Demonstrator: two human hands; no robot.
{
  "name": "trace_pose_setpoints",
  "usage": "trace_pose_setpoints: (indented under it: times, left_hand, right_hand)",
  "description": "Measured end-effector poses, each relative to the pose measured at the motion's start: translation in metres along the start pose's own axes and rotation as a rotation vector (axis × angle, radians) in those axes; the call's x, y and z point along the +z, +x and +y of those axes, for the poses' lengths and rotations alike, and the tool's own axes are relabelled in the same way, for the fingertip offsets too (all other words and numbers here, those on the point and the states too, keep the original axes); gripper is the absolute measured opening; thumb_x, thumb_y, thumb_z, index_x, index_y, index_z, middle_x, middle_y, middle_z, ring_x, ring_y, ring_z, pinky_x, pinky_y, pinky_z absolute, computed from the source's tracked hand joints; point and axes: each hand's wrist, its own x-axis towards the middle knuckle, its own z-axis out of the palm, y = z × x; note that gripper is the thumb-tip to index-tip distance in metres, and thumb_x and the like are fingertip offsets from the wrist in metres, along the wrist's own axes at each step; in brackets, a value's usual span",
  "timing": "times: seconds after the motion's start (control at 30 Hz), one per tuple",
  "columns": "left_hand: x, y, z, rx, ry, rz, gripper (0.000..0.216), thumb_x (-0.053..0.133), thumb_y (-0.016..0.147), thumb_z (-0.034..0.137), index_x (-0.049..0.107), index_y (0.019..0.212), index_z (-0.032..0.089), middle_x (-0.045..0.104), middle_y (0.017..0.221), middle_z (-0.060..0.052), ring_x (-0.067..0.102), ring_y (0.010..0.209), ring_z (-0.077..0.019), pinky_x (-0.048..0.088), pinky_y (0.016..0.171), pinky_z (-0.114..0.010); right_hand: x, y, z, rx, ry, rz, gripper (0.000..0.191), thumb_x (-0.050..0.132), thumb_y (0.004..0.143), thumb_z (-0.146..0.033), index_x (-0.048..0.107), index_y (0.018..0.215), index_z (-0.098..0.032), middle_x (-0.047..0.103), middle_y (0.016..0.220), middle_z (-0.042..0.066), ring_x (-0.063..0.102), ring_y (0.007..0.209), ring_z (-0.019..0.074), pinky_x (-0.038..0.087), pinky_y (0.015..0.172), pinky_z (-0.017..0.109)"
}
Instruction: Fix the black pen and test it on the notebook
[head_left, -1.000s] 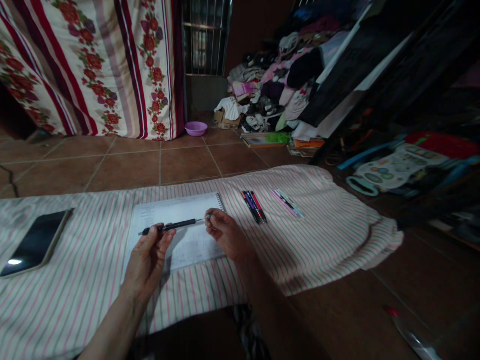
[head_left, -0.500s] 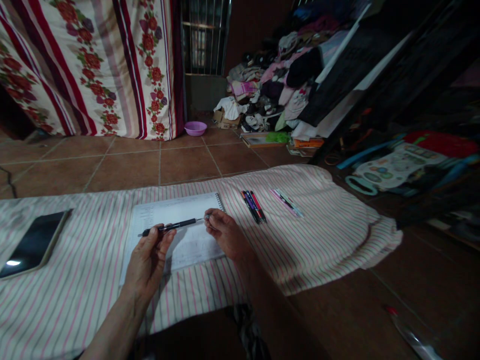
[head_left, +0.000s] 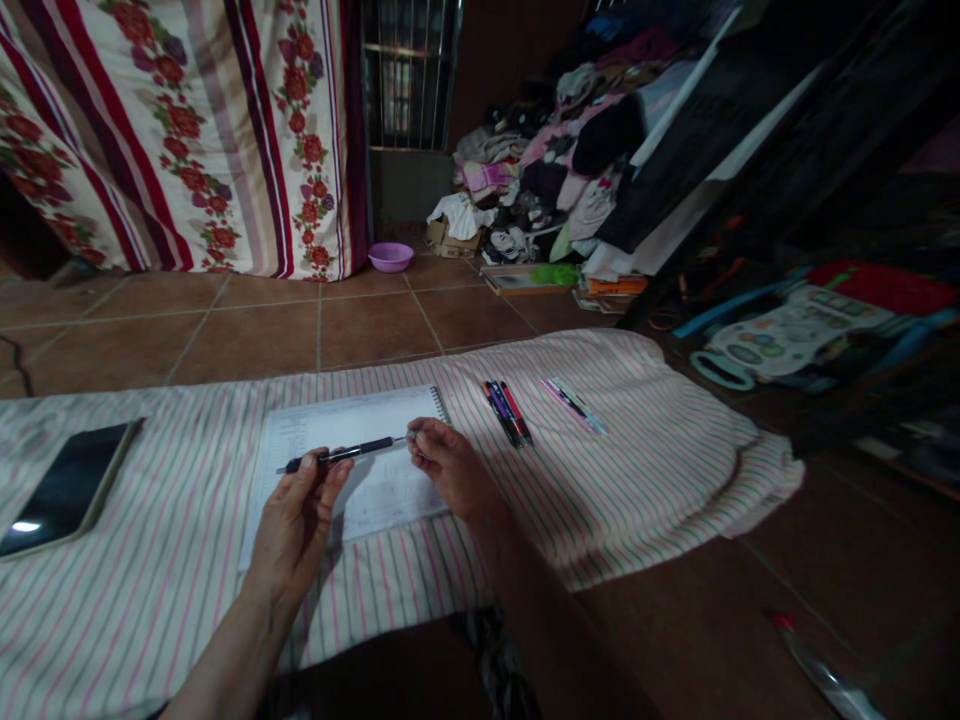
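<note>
My left hand [head_left: 298, 515] is closed in a pinch round a black pen [head_left: 369, 446], held nearly level above the notebook. A thin refill end sticks out of the pen's right end, towards my right hand [head_left: 454, 468]. The fingers of that hand are pinched on a small silvery pen tip [head_left: 412, 434], mostly covered by the fingertips, right at the end of the refill. Whether the two touch I cannot tell. Under both hands lies an open spiral notebook [head_left: 390, 490] with writing on its page.
Several pens [head_left: 508, 412] and a few thin pale pens or refills [head_left: 574, 404] lie right of the notebook on the striped cloth [head_left: 645, 480]. A phone [head_left: 67, 488] rests at the left. Beyond are a purple basin [head_left: 391, 258] and a clothes pile [head_left: 555, 170].
Almost nothing differs. My right hand has shifted very slightly to the left, and the pen stays in my left hand.
</note>
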Motion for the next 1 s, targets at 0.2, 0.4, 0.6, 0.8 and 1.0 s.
trace_pose_setpoints:
  times: [0.2, 0.4, 0.6, 0.8, 1.0]
  left_hand:
    - [0.0014, -0.0011, -0.0003, 0.004, 0.025, 0.0, 0.024, 0.051, 0.083, 0.005, 0.066, 0.065, 0.01, 0.069, 0.067, -0.001, 0.069, 0.066, -0.0126, 0.058, 0.068, -0.021]
    - [-0.0008, -0.0022, -0.0004, 0.034, 0.041, -0.02, 0.017, 0.057, 0.08, 0.007, 0.067, 0.067, 0.011, 0.07, 0.069, -0.002, 0.069, 0.067, -0.0129, 0.058, 0.07, -0.022]
    - [-0.0051, -0.0005, -0.0022, 0.054, 0.075, -0.069, 0.007, 0.063, 0.075, 0.007, 0.069, 0.073, 0.01, 0.071, 0.072, -0.004, 0.069, 0.069, -0.0152, 0.058, 0.071, -0.023]
    - [-0.0058, -0.0012, -0.0033, 0.073, 0.084, -0.1, 0.004, 0.068, 0.07, 0.008, 0.069, 0.073, 0.009, 0.072, 0.074, -0.005, 0.07, 0.071, -0.0169, 0.058, 0.074, -0.024]
    - [-0.0061, -0.0033, -0.0038, 0.062, 0.098, -0.106, 0.004, 0.071, 0.068, 0.01, 0.069, 0.072, 0.01, 0.072, 0.072, -0.005, 0.07, 0.071, -0.0164, 0.057, 0.074, -0.023]
  right_hand:
    - [0.0007, -0.0006, 0.0004, -0.006, -0.023, 0.008, 0.028, 0.076, 0.06, -0.035, 0.065, 0.08, -0.019, 0.059, 0.073, -0.001, 0.047, 0.065, 0.0087, 0.035, 0.063, 0.023]
    - [0.0002, 0.0002, 0.0009, -0.017, -0.05, 0.028, 0.028, 0.076, 0.06, -0.036, 0.066, 0.08, -0.02, 0.059, 0.073, 0.0, 0.048, 0.065, 0.0097, 0.036, 0.062, 0.024]
    - [-0.0023, 0.0019, 0.0019, -0.028, -0.079, 0.05, 0.026, 0.074, 0.062, -0.035, 0.066, 0.083, -0.021, 0.061, 0.075, 0.0, 0.049, 0.067, 0.0094, 0.035, 0.065, 0.024]
    - [-0.003, 0.0023, 0.0036, -0.053, -0.136, 0.047, 0.024, 0.071, 0.065, -0.035, 0.067, 0.085, -0.021, 0.059, 0.07, -0.001, 0.05, 0.068, 0.011, 0.036, 0.066, 0.025]
    - [-0.0027, 0.0018, 0.0038, -0.063, -0.17, 0.061, 0.024, 0.07, 0.065, -0.035, 0.068, 0.086, -0.022, 0.061, 0.073, 0.0, 0.051, 0.068, 0.0113, 0.037, 0.066, 0.026]
